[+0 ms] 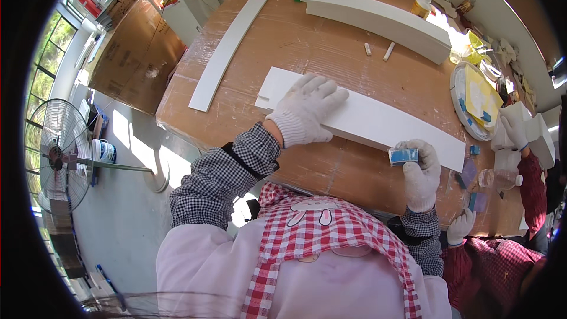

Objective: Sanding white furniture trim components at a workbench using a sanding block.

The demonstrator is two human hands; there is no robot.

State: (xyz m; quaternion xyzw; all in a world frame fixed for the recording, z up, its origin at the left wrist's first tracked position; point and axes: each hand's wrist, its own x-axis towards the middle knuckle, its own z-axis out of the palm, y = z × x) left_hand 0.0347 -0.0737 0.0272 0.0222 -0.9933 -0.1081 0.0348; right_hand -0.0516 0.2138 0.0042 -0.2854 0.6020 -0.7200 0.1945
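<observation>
Closed around a small blue block [404,156], the grip of the gloved right hand [424,174] keeps thumb and fingers tight on its sides, near the right end of a white board [387,119]. Whether the block touches the board's near edge cannot be told from this angle. The gloved left hand [308,106] has a wide grip, fingers spread and palm down on the board toward its left end, holding nothing between them. The board lies slantwise across the brown worktop [283,41], close to its near side, with a stepped notch at the left end.

To the left lies a narrow white strip [229,53], well apart from the board. Beyond the board rests a thicker curved white piece [378,20], with two short white sticks [378,51] between them. On the right stand a round tray [455,99] bearing a yellow sheet [477,91] and a clear bottle [501,179]. Beside it, a co-worker's gloved hand [462,226] rests at the worktop's edge.
</observation>
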